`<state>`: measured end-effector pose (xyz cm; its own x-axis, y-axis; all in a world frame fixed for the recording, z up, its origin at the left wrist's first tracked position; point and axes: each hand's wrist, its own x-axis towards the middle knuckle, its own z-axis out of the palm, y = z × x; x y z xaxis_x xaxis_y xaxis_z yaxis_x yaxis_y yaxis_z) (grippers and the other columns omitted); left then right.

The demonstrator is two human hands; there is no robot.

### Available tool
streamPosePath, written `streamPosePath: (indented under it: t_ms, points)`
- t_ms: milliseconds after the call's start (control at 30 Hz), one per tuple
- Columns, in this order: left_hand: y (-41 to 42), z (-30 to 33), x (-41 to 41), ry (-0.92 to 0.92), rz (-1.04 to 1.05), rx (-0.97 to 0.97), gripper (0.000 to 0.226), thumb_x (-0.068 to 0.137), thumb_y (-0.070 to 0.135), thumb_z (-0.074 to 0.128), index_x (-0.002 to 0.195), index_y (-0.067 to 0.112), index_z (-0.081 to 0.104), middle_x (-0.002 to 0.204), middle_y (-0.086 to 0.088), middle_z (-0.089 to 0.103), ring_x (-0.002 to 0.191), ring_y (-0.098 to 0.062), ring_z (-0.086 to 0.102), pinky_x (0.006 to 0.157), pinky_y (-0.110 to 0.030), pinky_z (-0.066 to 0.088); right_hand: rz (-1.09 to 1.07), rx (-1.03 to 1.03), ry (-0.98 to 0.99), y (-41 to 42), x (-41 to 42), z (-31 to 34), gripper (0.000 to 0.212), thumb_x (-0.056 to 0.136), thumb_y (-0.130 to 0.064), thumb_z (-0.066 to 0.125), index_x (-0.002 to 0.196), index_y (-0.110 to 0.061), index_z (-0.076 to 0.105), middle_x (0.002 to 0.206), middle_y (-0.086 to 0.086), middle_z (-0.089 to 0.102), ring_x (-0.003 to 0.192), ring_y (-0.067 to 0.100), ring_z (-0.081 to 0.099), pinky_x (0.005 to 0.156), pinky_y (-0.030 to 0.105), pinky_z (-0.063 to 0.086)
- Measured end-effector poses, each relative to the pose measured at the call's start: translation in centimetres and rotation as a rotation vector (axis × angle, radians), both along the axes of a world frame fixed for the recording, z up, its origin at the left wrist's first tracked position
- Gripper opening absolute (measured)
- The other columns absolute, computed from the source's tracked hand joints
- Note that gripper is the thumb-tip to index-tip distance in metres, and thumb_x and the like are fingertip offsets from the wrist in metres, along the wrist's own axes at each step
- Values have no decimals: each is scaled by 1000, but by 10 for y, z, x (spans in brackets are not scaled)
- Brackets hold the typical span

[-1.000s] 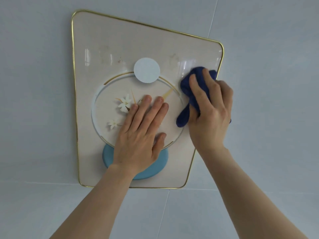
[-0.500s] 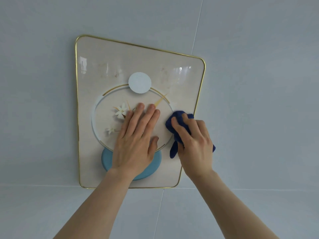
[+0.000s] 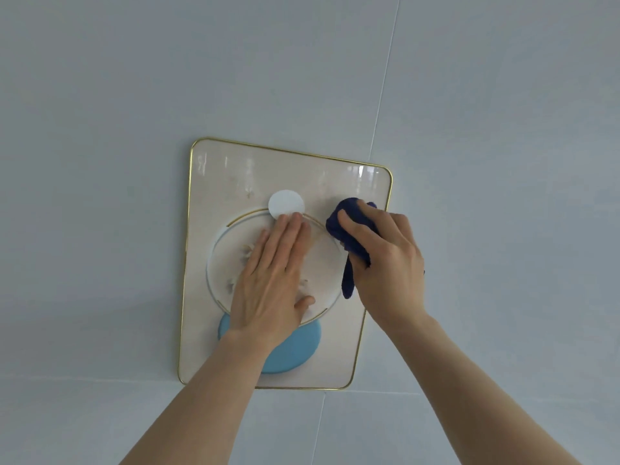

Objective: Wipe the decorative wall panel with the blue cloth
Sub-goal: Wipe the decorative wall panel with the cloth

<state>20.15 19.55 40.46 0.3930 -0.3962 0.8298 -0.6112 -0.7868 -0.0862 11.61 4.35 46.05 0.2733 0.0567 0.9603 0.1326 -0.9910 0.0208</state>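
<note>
Wiping is underway: the right hand (image 3: 385,260) clutches the blue cloth (image 3: 349,229) against the decorative wall panel (image 3: 235,176); the left hand (image 3: 271,280) lies flat, fingers together. Next, the smudged upper area needs firm strokes.

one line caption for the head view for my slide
Right hand presses a dark blue cloth to the gold-rimmed cream wall panel; left hand lies flat on it.

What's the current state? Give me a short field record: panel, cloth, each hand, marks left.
panel: decorative wall panel, gold-edged, on the tiled wall
cloth: blue cloth, bunched, pressed to the panel's upper right
right hand: gripping the cloth
left hand: flat on the panel's round centre, fingers together
marks left: faint smudges near the white disc
</note>
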Motion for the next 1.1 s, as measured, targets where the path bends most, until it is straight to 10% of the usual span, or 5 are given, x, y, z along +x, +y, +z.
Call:
streamPosePath:
  t_ms: [300,1100]
  points:
    - [-1,-7,12,-13,-26,-59,124,77,53,81,166,10,6,177,-6,1,163,-23,-2,133,-43,10,-80,-185,-1,2,47,6,52,76,5,68,125,-11,71,136,15,65,114,45,56,89,55,54]
    - [1,-6,8,6,-59,-81,122,75,51,84,166,10,14,176,-6,8,163,-24,4,131,-45,19,-59,-140,-82,-2,56,15,54,79,12,62,129,-8,68,136,15,65,114,40,55,97,48,52]
